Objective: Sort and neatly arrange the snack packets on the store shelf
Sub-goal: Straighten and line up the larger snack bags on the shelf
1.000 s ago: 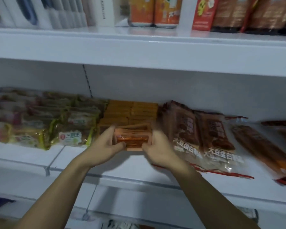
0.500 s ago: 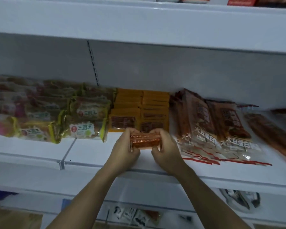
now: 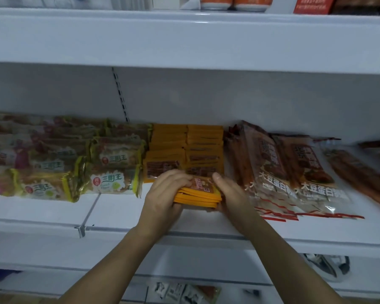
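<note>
We are squaring a stack of orange packets (image 3: pixel 196 195) between both hands, left (image 3: pixel 162 199) and right (image 3: pixel 233 197) gripping its ends, at the shelf (image 3: pixel 119 212) front, next sliding it against the rows (image 3: pixel 185 150) behind.

Up top, cut off by the frame's edge: 2 orange cans (image 3: pixel 233 2) side by side, only the bases showing, just left of a red carton (image 3: pixel 312 4) with pale print. Further left, white boxes (image 3: pixel 140 2), mostly out of view. Down on the lowest level, blurred black-and-white sachets (image 3: pixel 176 292). Well to the right, a grey-and-white bundle (image 3: pixel 325 267), too dim to identify.
</note>
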`<state>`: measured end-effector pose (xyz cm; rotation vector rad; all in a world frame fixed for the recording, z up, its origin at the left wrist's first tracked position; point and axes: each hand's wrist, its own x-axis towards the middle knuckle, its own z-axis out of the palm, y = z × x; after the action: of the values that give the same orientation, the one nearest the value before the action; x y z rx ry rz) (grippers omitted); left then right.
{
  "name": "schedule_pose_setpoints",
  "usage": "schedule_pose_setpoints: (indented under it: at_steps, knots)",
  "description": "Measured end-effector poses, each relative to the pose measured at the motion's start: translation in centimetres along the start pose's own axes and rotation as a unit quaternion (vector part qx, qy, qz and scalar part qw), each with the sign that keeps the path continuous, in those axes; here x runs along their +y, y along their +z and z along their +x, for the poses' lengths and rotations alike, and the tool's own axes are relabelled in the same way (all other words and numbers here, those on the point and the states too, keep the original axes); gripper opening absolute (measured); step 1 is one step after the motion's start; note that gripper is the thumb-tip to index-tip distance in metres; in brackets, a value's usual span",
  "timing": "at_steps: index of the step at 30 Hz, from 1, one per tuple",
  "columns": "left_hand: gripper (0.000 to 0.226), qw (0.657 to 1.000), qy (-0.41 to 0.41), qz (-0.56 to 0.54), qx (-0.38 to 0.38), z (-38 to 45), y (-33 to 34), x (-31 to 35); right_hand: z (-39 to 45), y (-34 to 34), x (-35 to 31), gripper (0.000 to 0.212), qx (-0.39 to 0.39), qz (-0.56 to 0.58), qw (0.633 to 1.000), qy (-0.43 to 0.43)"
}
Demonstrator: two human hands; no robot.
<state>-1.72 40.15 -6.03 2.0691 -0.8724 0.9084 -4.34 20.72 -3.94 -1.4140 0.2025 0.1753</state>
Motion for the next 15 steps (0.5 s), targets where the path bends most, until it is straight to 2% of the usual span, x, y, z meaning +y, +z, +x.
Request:
schedule_pose_setpoints:
  at_steps: [2, 4, 5, 6, 8, 10, 12, 13, 15]
  knots:
    - [0.023, 1.0, 0.027, -0.005, 0.005, 0.2, -0.1, -0.2, -0.1, 0.3, -0.5, 0.041, -0.061, 0.097, 0.992, 0.061]
    - [0.019, 0.999, 0.042, 0.009, -0.01, 0.3, 0.0, -0.6, 0.2, 0.6, -0.3, 0.04, -0.053, 0.134, 0.988, 0.06]
    - [0.021, 0.999, 0.031, 0.024, -0.021, 0.2, 0.1, -0.9, 0.4, 0.6, -0.1, 0.041, -0.032, 0.12, 0.992, 0.032]
    - [0.032, 0.999, -0.007, 0.036, -0.032, 0.1, 0.2, -1.2, 0.7, 0.6, 0.2, 0.042, -0.006, 0.08, 0.997, -0.005]
    - [0.069, 0.985, -0.159, 0.003, -0.064, 0.2, -0.3, -0.9, 1.1, 0.8, 0.7, 0.039, 0.048, -0.037, 0.995, -0.078]
    - [0.091, 0.932, -0.319, -0.117, -0.127, 0.7, -0.7, -0.1, 1.5, 0.7, 0.8, 0.032, 0.081, -0.112, 0.983, -0.123]
    - [0.083, 0.871, -0.405, -0.229, -0.155, 1.3, -0.4, 0.3, 1.8, 0.7, 0.4, 0.035, 0.09, -0.135, 0.977, -0.136]
    - [0.07, 0.865, -0.418, -0.243, -0.138, 1.6, 0.0, 0.2, 2.1, 0.6, 0.2, 0.041, 0.09, -0.152, 0.975, -0.138]
    - [0.045, 0.876, -0.418, -0.218, -0.103, 2.2, 0.7, 0.0, 2.6, 0.5, -0.2, 0.048, 0.092, -0.212, 0.962, -0.144]
